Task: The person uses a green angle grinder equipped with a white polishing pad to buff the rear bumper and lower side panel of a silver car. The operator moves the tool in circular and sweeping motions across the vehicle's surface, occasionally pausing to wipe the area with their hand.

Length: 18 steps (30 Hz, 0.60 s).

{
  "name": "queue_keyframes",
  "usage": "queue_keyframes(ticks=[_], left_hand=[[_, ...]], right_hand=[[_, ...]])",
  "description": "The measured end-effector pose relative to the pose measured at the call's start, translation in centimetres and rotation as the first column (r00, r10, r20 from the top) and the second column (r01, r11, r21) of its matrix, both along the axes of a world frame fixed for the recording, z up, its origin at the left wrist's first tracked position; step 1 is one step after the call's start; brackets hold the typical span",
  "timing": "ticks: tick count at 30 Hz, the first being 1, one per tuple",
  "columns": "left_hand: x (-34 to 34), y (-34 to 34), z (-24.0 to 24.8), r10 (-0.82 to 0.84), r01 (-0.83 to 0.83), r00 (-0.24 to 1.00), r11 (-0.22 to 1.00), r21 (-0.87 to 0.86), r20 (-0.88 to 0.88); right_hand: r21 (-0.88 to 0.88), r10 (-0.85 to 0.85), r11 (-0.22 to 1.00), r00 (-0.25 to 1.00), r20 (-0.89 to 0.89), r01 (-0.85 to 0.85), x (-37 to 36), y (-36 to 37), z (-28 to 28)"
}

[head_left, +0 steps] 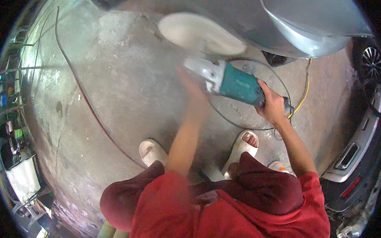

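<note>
Between the two hands: one power polisher, with a teal-green body and a silver-grey head, its head end toward the left hand and its rear end toward the right. Right hand: closed round the rear of the green body, thumb on the upper side. Left hand: at the silver-grey head, much blurred; whether its fingers were closed on anything could not be told. Ahead of the grip: one round, off-white pad, also blurred, beside a glossy dark grey car panel; contact between the two could not be made out. Just beyond the right hand: one yellow cable, and a thin dark cord that looped over the floor beneath the machine. Well to the left of the grip: one long reddish hose, curving across the grey concrete floor. Nearer the body than the grip: two cream open-toed slippers, worn, below dark maroon trousers and a red shirt. Far to the right of the grip: one spoked wheel and one pale bumper-like part.
</note>
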<state>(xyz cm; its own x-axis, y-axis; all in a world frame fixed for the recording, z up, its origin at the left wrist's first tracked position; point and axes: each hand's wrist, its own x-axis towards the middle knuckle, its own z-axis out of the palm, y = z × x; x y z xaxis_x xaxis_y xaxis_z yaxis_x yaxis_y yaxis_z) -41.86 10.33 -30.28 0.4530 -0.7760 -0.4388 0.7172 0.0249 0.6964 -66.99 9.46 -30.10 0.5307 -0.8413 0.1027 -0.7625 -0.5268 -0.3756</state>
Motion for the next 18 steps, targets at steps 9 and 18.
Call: queue_keyframes(ticks=[9,18], left_hand=[[12.9,-6.2,-6.4,0.161,-0.118,0.973,0.962,-0.245,0.166],[12.2,-3.0,1.0,0.124,-0.115,0.991,0.98,-0.164,0.046]], right_hand=[[-0.058,0.115,0.992,0.992,0.042,-0.113,11.4,-7.2,-1.6],[0.012,0.052,0.999,0.995,0.088,-0.053,11.3,-4.6,-0.9]])
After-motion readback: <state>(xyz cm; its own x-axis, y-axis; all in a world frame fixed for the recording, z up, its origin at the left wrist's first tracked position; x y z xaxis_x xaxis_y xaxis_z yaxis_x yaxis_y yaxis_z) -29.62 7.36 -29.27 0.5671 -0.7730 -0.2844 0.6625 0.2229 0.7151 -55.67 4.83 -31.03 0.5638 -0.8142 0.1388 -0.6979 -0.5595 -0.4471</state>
